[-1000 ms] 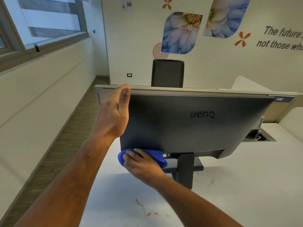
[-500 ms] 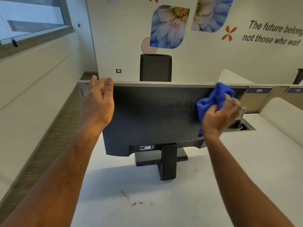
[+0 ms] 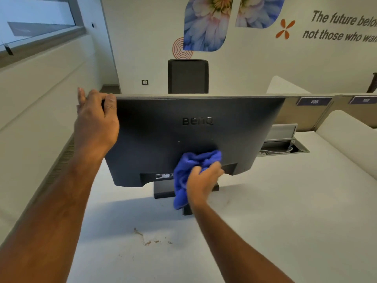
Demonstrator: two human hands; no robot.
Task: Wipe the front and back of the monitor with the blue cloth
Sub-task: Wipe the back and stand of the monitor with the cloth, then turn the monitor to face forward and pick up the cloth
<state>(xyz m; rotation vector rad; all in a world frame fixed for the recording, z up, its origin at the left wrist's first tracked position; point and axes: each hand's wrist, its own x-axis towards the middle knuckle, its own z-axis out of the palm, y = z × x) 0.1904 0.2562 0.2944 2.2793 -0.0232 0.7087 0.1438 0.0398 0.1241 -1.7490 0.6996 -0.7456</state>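
The soft blue cloth [image 3: 190,170] is bunched in the right hand [image 3: 202,183] grip and pressed low on the monitor [image 3: 183,139] back. The top corner is held by the left hand [image 3: 95,123]. The monitor looks stiff and tippy, so this hold suits it.

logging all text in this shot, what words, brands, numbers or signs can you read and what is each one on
"BenQ": raised on the back of the monitor.
"The future belo..." over "not those who wa...": wall lettering, cut off by the frame's right edge.
"109": blue tag on the desk divider, blurred, so likely rather than certain.
Second blue tag: too blurred to read.
Sticker on the monitor's lower edge: too small to read.
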